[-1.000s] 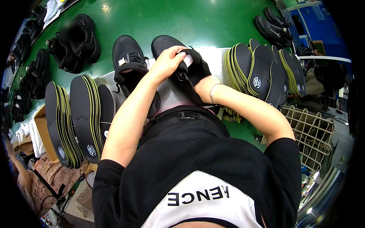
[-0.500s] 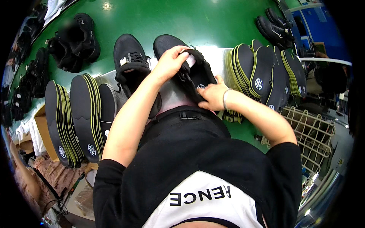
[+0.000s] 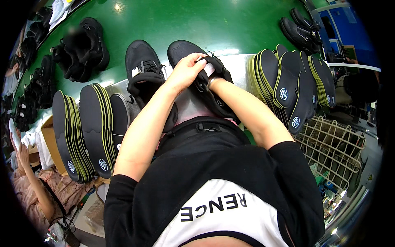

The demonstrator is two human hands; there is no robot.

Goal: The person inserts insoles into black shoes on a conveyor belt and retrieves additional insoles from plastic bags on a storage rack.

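Observation:
A black lace-up shoe [image 3: 180, 50] lies with its toe pointing away from me, beside a second black shoe [image 3: 140, 53] on its left. My left hand [image 3: 187, 73] pinches the tongue at the opening of the right-hand shoe. Deep inside that same shoe is my right hand; its fingers are hidden, and only the wrist and right forearm [image 3: 247, 107] show. Stacks of black insoles with yellow-green edges flank the pair: a left stack [image 3: 95, 127] and a right stack [image 3: 269, 74]. One insole [image 3: 297, 103] leans against the right stack.
A green work surface [image 3: 164, 20] stretches ahead, with a pale metal strip [image 3: 240, 68] under the shoes. More black shoes [image 3: 84, 49] stand at far left, another pair [image 3: 300, 33] at far right. A wire basket [image 3: 329, 148] sits at right. At left, another person's arm [image 3: 39, 191] is visible.
My right hand has moved from the shoe's heel opening forward into the shoe, out of sight. My left hand keeps its hold on the tongue. The other person's hands have risen into view.

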